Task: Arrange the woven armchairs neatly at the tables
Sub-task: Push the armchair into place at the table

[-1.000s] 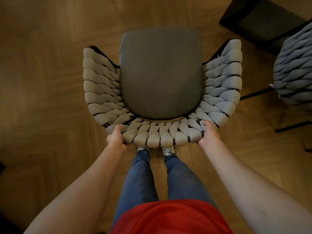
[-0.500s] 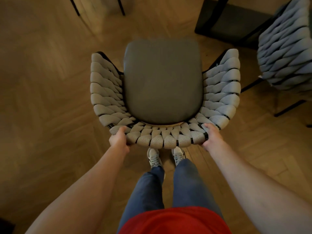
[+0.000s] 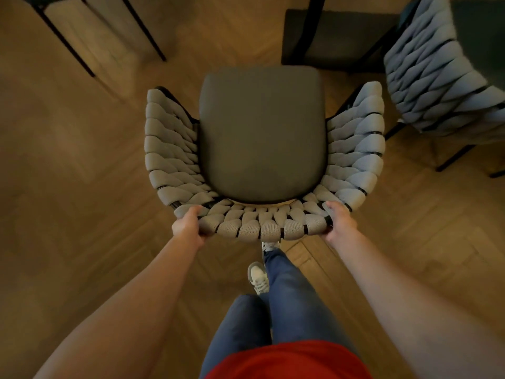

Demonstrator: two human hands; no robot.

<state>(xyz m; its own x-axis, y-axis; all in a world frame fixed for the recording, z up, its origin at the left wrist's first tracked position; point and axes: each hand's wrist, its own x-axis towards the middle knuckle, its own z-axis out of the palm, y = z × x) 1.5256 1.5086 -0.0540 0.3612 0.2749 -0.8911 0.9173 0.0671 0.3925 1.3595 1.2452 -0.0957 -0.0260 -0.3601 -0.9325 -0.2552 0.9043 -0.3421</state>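
Observation:
A woven armchair [image 3: 262, 225] with a grey rope back and a dark grey seat cushion stands right in front of me, seen from above. My left hand [image 3: 188, 227] grips the left end of its curved backrest. My right hand [image 3: 338, 222] grips the right end of the same backrest. A second woven armchair [image 3: 437, 77] stands at the upper right, its back turned toward me. Black table legs [image 3: 142, 28] show at the upper left.
A dark table base plate [image 3: 338, 36] with a black post lies on the floor straight ahead, beyond the seat. The second chair's black legs [image 3: 453, 157] reach out at the right. My feet and legs are behind the chair on the herringbone wood floor [image 3: 82, 187].
The chair and I have moved forward across the floor. The table legs, the base plate and the second armchair have come further into view. Both hands keep their grip on the backrest.

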